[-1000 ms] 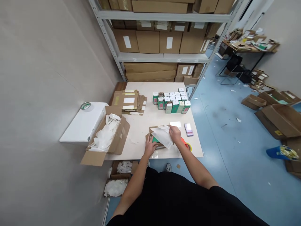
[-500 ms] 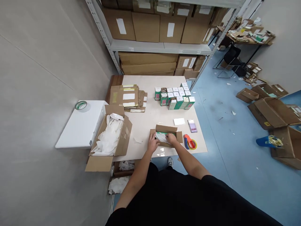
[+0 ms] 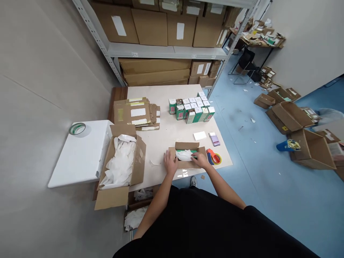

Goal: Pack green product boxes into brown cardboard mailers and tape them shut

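Observation:
A small open cardboard box (image 3: 186, 146) sits near the front edge of the pale table (image 3: 161, 93). White packing paper (image 3: 183, 155) lies inside it over something green. My left hand (image 3: 170, 163) rests with fingers spread on the box's left flap. My right hand (image 3: 201, 161) is on the box's front right side, fingers curled against the flap and the paper's edge.
An orange tape dispenser (image 3: 214, 157) lies right of the box, with a white card (image 3: 199, 135) and a small stack of labels (image 3: 214, 139) behind. Green and white cartons (image 3: 191, 108) stand mid-table. Flattened boxes (image 3: 135, 113) and a box of white paper (image 3: 120, 161) are left.
The white paper, held up over the box a second ago, now lies pushed down inside it. Both hands have moved to the box's sides. The view has shifted left.

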